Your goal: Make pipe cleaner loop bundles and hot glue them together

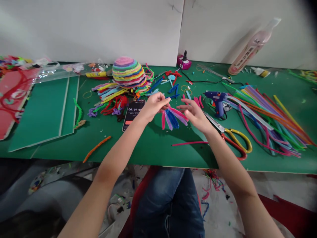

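Note:
My left hand [157, 105] pinches the top of a small fan of pipe cleaner pieces [175, 119], held above the green table. Its strands are pink, purple and blue and spread downward. Beside the fan's right edge is my right hand [196, 117], its fingers apart and holding nothing; whether a fingertip touches the fan I cannot tell. Under my right forearm lie scissors [235, 138] with one red and one yellow handle, partly covered. A pink pipe cleaner [189, 143] stretches along the table below my hands.
A blue glue gun [217, 99] stands right of my hands, near loose pipe cleaners [272, 115]. Behind my left hand are a phone [133, 114] and a striped pipe cleaner dome [128, 72]. A pink bottle [252, 48] leans against the wall. An orange pipe cleaner [96, 148] lies left.

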{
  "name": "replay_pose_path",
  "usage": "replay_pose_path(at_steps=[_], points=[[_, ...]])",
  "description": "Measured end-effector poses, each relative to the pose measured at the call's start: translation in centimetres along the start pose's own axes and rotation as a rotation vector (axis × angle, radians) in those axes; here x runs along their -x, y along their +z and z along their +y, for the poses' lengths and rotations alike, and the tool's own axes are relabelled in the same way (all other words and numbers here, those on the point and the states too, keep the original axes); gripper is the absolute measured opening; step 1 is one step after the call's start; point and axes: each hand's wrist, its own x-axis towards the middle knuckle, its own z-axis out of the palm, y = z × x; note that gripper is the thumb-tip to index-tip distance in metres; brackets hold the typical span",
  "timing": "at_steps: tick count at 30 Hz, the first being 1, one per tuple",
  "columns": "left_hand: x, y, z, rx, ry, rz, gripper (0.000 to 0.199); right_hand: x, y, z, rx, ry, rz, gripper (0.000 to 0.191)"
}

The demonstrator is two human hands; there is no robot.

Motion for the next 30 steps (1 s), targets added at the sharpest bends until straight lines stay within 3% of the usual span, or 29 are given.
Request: replay_pose_path(at_steps=[2, 5, 7, 10, 14, 19, 22, 26, 28, 30], points=[[-0.3, 0.8, -1.5, 0.161, -0.051, 0.062, 0.029, 0.2, 0.1, 0.9, -0.247, 0.086, -0.157, 0.081], [-0.4, 1.6, -3.2, 0.351, -0.140, 0.153, 0.035, 0.6, 0.8, 1.6, -0.516, 0.195, -0.212, 0.076], [-0.3, 1.9, -3.5, 0.433, -0.130, 0.221, 0.037, 0.5, 1.6, 1.6, -0.618, 0.231, -0.179, 0.068], [0.0, 2.3, -3.2, 0.499, -0.073, 0.281, 0.036, 0.3, 2.9, 1.4, -0.656, 0.256, -0.028, 0.053], [0.3, 2.6, -3.0, 0.504, -0.042, 0.243, 0.033, 0.0, 3.8, 1.5, -0.607, 0.269, 0.126, 0.042], [0.4, 2.6, -3.4, 0.323, 0.024, 0.186, 0.033, -0.1, 3.9, 2.1, -0.497, 0.279, 0.237, 0.040], [0.1, 1.8, -3.6, 0.125, 0.202, 0.200, 0.030, -0.2, 3.7, 2.4, -0.441, 0.254, 0.292, 0.040], [-0.5, -0.4, -3.8, -0.202, 0.459, 0.326, 0.024, -0.3, 3.0, 2.4, -0.419, 0.225, 0.304, 0.040], [-0.7, -1.5, -3.8, -0.329, 0.498, 0.365, 0.022, -0.4, 2.5, 2.2, -0.388, 0.204, 0.294, 0.038], [-0.7, -1.9, -3.6, -0.376, 0.450, 0.330, 0.028, -0.4, 2.0, 2.1, -0.304, 0.150, 0.262, 0.033]])
